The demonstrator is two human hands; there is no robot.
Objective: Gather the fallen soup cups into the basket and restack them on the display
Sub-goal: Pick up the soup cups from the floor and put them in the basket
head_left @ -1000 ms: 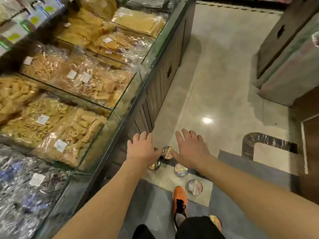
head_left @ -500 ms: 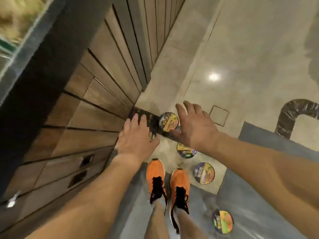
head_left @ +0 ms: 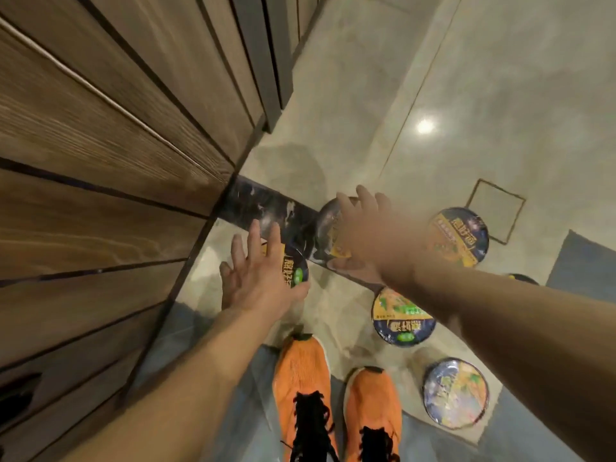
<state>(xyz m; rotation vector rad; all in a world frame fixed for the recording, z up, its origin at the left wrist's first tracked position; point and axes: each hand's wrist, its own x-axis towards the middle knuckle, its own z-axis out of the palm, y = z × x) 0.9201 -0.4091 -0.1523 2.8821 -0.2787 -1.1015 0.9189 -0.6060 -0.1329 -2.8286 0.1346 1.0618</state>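
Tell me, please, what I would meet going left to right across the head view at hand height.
wooden cabinet → left hand → right hand → soup cup beside the floor hatch

This looks like a shop aisle seen from above. A tall wood-panelled counter front (head_left: 116, 161) fills nine to eleven o'clock, meeting a polished stone floor (head_left: 466, 78) that mirrors a ceiling light (head_left: 425, 126) at one o'clock, with a dark marble strip (head_left: 266, 205) inlaid near the centre. Identical sealed, printed soup cups (head_left: 458, 236) lie on the floor from three to five o'clock, like retail stock.
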